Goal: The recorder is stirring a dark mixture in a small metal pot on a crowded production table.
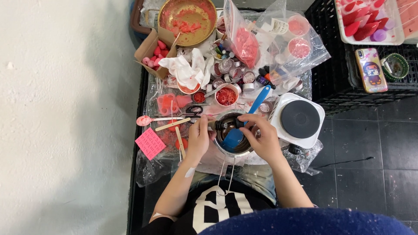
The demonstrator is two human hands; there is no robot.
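I hold a small dark bottle sideways over the metal pot, left hand pinching its cap end, right hand closed around its body. A blue spatula rests in the pot; the hotplate sits right. No liquid visibly pours.

Hemmed at three o'clock by the white hot plate, at twelve by a cup of red shavings and small tins, at nine by scissors and sticks; open only toward six, over the pot's wire handle.
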